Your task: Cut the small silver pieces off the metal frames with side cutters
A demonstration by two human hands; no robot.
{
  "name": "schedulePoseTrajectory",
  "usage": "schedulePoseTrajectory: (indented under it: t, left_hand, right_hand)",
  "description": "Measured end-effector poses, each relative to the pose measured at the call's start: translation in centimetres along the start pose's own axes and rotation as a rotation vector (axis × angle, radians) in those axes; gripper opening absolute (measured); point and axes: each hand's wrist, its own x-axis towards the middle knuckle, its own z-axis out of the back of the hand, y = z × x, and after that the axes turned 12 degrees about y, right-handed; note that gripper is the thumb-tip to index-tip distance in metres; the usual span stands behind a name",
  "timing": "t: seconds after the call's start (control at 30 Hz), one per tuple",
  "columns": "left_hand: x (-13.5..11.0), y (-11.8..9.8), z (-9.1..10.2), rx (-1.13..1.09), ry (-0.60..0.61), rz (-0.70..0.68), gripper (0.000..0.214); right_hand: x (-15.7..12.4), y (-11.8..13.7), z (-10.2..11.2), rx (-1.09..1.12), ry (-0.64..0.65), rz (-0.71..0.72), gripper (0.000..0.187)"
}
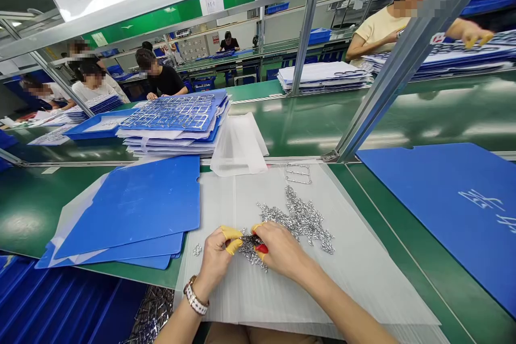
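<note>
My left hand (pixel 221 250), with yellow finger cots on thumb and finger, pinches a small shiny silver part; its exact shape is hidden by the fingertips. Close beside it, my right hand (pixel 278 247) is closed around small red-handled nippers (pixel 262 248), mostly covered by the fingers. Their dark metal end meets the piece at my left fingertips. Under both hands lies a small heap of silver parts (pixel 253 259). A larger pile of the same parts (pixel 302 215) spreads just beyond my right hand. A few loose parts (pixel 197 250) sit left of my left hand.
A silver sprue frame (pixel 298 173) lies at the back of the translucent sheets (pixel 342 279). Blue plastic sheets (pixel 137 204) are stacked at left, another blue sheet (pixel 443 199) at right. Behind stands a stack topped with silver frames (pixel 173 112). A metal post (pixel 382 97) rises at right; several people work beyond.
</note>
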Motion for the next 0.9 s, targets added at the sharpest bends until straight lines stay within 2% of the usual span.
schedulePoseTrajectory:
  t: [0.13, 0.33, 0.47, 0.7, 0.8, 0.9]
  left_hand:
    - [-0.1, -0.2, 0.0, 0.029, 0.010, 0.000, 0.012]
    - [-0.3, -0.2, 0.2, 0.047, 0.028, 0.013, 0.013]
    - [-0.1, 0.0, 0.1, 0.074, 0.040, 0.034, 0.012]
    - [0.1, -1.4, -1.3, 0.318, 0.068, 0.014, 0.022]
    - [-0.8, -1.7, -0.1, 0.354, 0.011, -0.003, 0.026]
    - [-2.9, -0.9, 2.9, 0.473, -0.065, 0.008, 0.019]
  right_hand:
    - [0.1, -0.1, -0.1, -0.029, 0.008, 0.006, 0.013]
    - [0.0, 0.1, 0.2, -0.108, 0.028, -0.014, 0.011]
    - [-0.2, -0.2, 0.8, -0.079, 0.024, -0.038, 0.013]
    - [-1.0, -1.5, 0.4, 0.091, -0.176, -0.084, 0.020]
    - [-0.9, -1.4, -0.4, 0.119, -0.164, -0.061, 0.020]
    - [-0.5, -0.3, -1.0, 0.150, -0.115, -0.024, 0.019]
